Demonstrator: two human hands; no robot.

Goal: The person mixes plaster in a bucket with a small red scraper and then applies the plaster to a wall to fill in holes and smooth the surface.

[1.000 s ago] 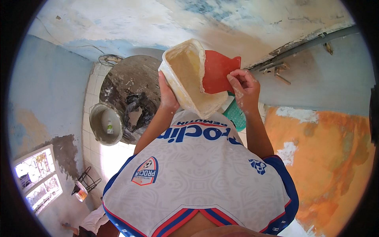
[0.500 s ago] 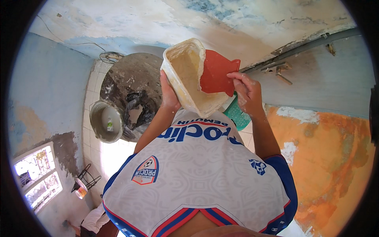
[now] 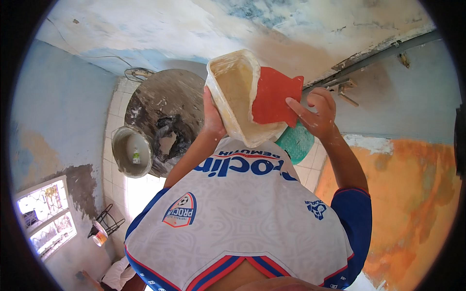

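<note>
My left hand [image 3: 213, 116] is closed on the left side of a white plastic tub [image 3: 228, 119], held tilted in front of my chest. Its inner walls are smeared with cream-coloured paste, and the right rim looks uneven. A flat red plastic scraper [image 3: 274, 94] sits against the tub's right side, its left part inside the opening. Beside the scraper's outer edge is my right hand [image 3: 318, 114], fingers apart. One fingertip overlaps the red edge; the others curl clear of it. White specks dot this hand.
A round, dirty tabletop [image 3: 170, 92] carries a crumpled black plastic bag [image 3: 170, 140]. Beside it stands a grey bucket [image 3: 127, 160] with a small bottle inside. A green plastic object [image 3: 298, 143] lies beyond my right side. A patchy wall [image 3: 291, 29] rises ahead.
My right hand has loosened its pinch on the scraper, its fingers spreading as it shifts right. The tub and scraper have moved slightly right, still with my left hand on the tub.
</note>
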